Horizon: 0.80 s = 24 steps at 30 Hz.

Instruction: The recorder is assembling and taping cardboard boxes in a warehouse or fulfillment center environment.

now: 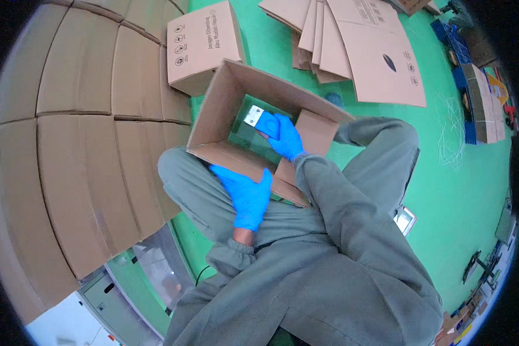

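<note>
I've got the right hand near mid-frame, fingers clamped on a blue-and-silver tool within the opening of a carton, just above centre. The left hand, a bit lower, has its thumb spread from its fingers by the carton's near wall (can't tell from here if it's touching). Flattened cartons fan out upper right, stacked brown boxes fill the left.
</note>
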{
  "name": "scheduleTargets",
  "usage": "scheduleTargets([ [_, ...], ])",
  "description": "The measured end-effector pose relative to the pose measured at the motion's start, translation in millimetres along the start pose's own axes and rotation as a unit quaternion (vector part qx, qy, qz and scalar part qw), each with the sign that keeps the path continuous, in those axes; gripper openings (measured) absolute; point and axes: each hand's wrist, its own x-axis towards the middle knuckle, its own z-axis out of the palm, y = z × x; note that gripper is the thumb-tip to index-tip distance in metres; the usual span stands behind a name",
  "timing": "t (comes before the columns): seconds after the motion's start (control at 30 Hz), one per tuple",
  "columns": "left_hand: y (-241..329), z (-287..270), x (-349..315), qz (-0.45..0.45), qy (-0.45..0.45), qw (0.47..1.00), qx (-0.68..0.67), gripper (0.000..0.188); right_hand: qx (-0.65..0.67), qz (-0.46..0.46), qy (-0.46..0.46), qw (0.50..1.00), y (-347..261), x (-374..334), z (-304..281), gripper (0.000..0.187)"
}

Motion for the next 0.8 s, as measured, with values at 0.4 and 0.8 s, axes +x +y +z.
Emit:
scheduleTargets([
  [0.4, -38.7, 27.2, 105.0, -0.022, -0.386, 0.866, 0.317, 0.163, 0.159, 0.066, 0.053, 0.984, 0.6, 16.2, -2.8, 0.065],
  [0.8, -56.7, 108.4, 95.1, -0.120, -0.330, 0.800, 0.487, 0.164, 0.639, 0.061, 0.006, 0.767, -88.0, 63.8, -148.3, 0.039],
])
